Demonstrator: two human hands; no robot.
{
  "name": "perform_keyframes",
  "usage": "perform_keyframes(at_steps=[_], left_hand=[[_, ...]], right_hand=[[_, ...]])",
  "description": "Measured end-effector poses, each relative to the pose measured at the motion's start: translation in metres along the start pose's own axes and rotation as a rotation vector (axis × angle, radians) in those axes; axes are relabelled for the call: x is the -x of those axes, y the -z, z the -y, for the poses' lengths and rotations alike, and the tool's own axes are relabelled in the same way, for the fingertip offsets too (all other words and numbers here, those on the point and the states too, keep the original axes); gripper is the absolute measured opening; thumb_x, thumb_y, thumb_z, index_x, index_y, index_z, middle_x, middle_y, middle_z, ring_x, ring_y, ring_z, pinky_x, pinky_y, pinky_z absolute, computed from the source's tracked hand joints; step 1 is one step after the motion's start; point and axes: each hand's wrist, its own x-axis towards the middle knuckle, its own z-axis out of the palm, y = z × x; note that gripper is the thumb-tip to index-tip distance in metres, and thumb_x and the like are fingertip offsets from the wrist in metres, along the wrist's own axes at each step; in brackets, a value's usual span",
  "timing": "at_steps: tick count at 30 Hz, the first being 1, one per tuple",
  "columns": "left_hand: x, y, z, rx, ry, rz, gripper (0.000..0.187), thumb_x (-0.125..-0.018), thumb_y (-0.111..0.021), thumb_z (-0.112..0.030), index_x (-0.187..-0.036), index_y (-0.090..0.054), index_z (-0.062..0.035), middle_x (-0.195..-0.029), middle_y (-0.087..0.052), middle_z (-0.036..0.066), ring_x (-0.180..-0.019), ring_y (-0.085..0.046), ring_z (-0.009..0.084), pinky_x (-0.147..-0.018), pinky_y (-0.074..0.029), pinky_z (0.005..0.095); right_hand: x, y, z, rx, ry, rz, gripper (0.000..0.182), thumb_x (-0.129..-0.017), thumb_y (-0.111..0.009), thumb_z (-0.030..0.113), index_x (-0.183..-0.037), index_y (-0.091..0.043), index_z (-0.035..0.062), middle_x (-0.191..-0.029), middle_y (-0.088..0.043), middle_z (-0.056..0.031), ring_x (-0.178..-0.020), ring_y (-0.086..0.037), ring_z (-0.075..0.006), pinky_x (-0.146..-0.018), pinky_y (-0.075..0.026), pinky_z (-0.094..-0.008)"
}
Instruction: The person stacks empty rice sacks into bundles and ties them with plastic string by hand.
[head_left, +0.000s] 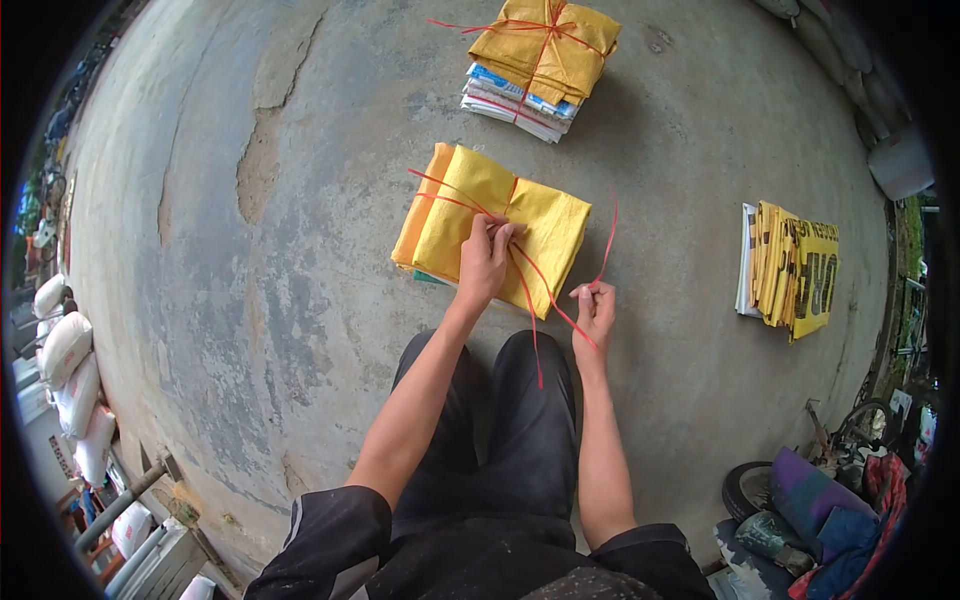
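Yellow sack bundle point(495, 225) on the concrete floor point(300, 250), red string point(530, 285) crossed over it.

From my remote view, the left hand point(487, 258) presses the string's crossing with fingers pinched; the right hand point(595, 310), beside the bundle, grips a string end. A tied stack point(540, 60) lies beyond, folded printed sacks point(795, 265) to the right.

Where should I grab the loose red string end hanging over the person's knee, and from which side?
Probably at the free tail of the red string, just below the yellow folded bundle, coming in from the near side. There it lies straight and clear of both the left hand pinning the crossing and the right hand pulling the other end.
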Motion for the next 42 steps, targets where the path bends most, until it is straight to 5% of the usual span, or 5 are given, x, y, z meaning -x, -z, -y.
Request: perform_keyframes(at_steps=[6, 11, 18, 27, 42], left_hand=[[0.017, 0.015, -0.035, -0.374, -0.224, 0.129, 0.012, -0.088, -0.068, -0.011, -0.093, -0.064, -0.0010, -0.088, -0.071, 0.013, -0.078, -0.068, 0.0253, -0.071, -0.053, 0.0345], [0.034, 0.016, -0.058, -0.641, -0.396, 0.093, 0.006, -0.078, -0.074, -0.010, -0.083, -0.072, -0.0131, -0.131, -0.051, 0.011, -0.101, -0.058, 0.0240, -0.074, -0.049, 0.0337], [0.018, 0.025, -0.084, -0.992, -0.706, 0.200, 0.011, -0.079, -0.069, -0.014, -0.090, -0.068, -0.0124, -0.099, -0.062, 0.006, -0.094, -0.060, 0.0196, -0.085, -0.044, 0.0360], [0.030, 0.011, -0.082, -0.808, -0.460, 0.006, 0.009, -0.083, -0.064, -0.002, -0.091, -0.060, -0.0032, -0.079, -0.059, 0.012, -0.078, -0.064, 0.0284, -0.063, -0.050, 0.0362], [0.052, -0.020, -0.050, 0.272, 0.289, -0.476, 0.019, -0.104, -0.045, -0.018, -0.109, -0.045, 0.0005, -0.108, -0.066, 0.014, -0.079, -0.063, 0.0112, -0.070, -0.056, 0.0253]], right_hand=[[-0.016, -0.020, 0.042, 0.151, 0.165, 0.165, 0.012, -0.099, -0.056, 0.012, -0.097, -0.057, 0.0004, -0.088, -0.061, -0.0056, -0.085, -0.060, -0.0125, -0.080, -0.047, -0.0280], [-0.031, -0.043, 0.065, 0.428, 0.407, 0.143, 0.008, -0.086, -0.069, 0.011, -0.091, -0.063, 0.0079, -0.085, -0.065, -0.0015, -0.079, -0.058, -0.0202, -0.076, -0.038, -0.0357], [-0.041, -0.054, 0.075, 0.603, 0.558, 0.166, 0.009, -0.083, -0.071, 0.012, -0.091, -0.067, 0.0103, -0.083, -0.067, 0.0008, -0.080, -0.058, -0.0181, -0.076, -0.036, -0.0344], [-0.058, -0.068, 0.071, 0.253, 0.217, 0.418, 0.015, -0.091, -0.065, 0.016, -0.093, -0.070, 0.0024, -0.075, -0.069, -0.0047, -0.071, -0.066, -0.0207, -0.073, -0.046, -0.0347], [-0.074, -0.062, 0.084, 0.027, -0.453, 0.794, 0.028, -0.091, -0.064, 0.006, -0.118, -0.063, -0.0032, -0.088, -0.070, -0.0037, -0.071, -0.068, -0.0121, -0.058, -0.050, -0.0218]])
